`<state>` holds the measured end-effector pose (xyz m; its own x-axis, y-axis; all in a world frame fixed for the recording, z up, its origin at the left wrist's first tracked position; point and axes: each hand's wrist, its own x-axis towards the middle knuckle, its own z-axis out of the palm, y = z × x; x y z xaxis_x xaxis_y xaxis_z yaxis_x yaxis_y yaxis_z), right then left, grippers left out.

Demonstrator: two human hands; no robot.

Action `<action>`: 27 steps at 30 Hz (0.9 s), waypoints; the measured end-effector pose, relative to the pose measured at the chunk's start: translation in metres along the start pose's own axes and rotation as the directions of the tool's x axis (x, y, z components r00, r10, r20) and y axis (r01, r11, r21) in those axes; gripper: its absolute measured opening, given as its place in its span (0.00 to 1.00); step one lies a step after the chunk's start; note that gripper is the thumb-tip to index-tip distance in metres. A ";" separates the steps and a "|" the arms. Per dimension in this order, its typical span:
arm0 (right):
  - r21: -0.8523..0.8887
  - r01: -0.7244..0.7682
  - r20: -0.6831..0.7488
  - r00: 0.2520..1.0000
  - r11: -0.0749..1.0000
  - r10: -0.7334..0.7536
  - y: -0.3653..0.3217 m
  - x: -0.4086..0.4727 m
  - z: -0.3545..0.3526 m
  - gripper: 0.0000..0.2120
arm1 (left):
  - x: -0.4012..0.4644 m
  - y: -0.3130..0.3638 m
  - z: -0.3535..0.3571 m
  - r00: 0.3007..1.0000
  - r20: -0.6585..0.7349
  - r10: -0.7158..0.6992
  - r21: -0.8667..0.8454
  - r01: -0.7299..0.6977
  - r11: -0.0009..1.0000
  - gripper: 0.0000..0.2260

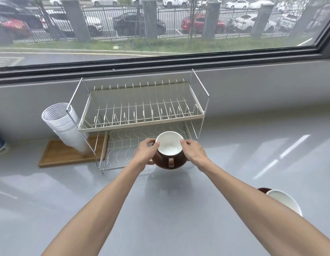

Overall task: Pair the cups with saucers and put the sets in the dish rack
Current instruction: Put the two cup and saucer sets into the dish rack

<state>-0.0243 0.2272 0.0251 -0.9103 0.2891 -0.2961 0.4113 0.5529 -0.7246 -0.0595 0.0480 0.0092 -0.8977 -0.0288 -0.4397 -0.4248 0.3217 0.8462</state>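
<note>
Both hands carry one set at the front edge of the dish rack (140,115), lower tier: the left hand (145,151) pinches the cup (169,145) rim at 9 o'clock, the right hand (192,150) at 3, over its brown saucer (161,164). Glazed ceramic is likely slick and brittle (support the saucer underneath). A second cup (284,201) waits at 4 o'clock.

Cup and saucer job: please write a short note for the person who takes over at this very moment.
Left hand and right hand: both hold one brown cup on its saucer, at the front edge of the dish rack lower shelf.
Done: this set is paired. No set sits in the rack yet.
Left: set it down, then bring the second cup at the right, its saucer mostly hidden.
</note>
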 end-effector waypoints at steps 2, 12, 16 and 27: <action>0.005 0.005 0.025 1.000 1.000 -0.005 -0.003 0.016 0.004 0.18 | 0.014 0.003 0.002 1.000 -0.011 -0.024 -0.032 0.024 0.999 0.12; 0.036 0.014 0.031 0.999 0.999 -0.015 -0.017 0.084 0.025 0.20 | 0.082 0.011 0.006 0.997 -0.044 -0.062 -0.079 0.058 0.995 0.13; 0.068 -0.039 0.022 0.999 0.997 0.037 -0.023 0.105 0.029 0.19 | 0.100 0.014 0.009 0.991 -0.008 -0.137 -0.161 0.134 0.978 0.15; 0.112 -0.051 0.022 0.999 0.992 0.049 -0.026 0.124 0.032 0.19 | 0.117 0.023 0.015 0.998 -0.015 -0.064 -0.136 0.061 0.989 0.14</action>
<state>-0.1492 0.2231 -0.0125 -0.8899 0.2989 -0.3446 0.4495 0.4462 -0.7739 -0.1724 0.0659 -0.0265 -0.8703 -0.0635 -0.4883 -0.4910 0.1874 0.8508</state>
